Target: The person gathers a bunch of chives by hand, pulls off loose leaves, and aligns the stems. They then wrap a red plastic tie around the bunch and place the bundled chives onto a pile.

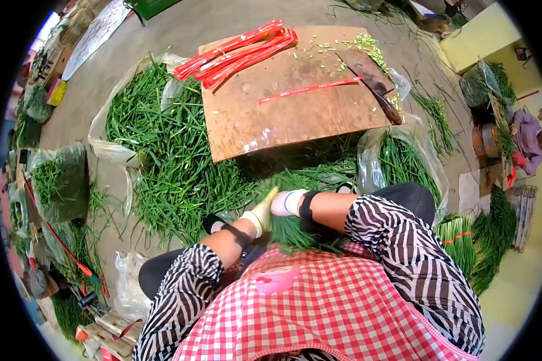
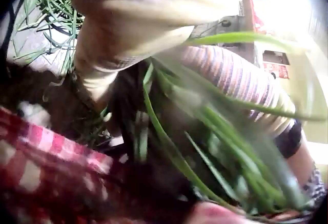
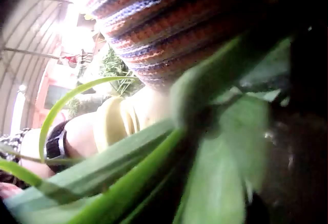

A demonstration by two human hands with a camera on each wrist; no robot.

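Observation:
A loose bunch of garlic chives hangs between the person's knees, its leaves spreading over the checked apron. The left hand, in a pale cream glove, grips the bunch from the left. Close against it, the right hand, in a glove with a striped cuff, holds the same bunch. In the left wrist view the cream glove fills the top, with leaves blurred below it. Large leaves cross the right wrist view beneath the striped glove; the right fingers are mostly hidden there.
Ahead stands a low wooden table bearing red tape strips, one single strip, a dark knife and cut stem bits. A chive heap lies left; bagged chives and a tied bundle lie right. Another person is far right.

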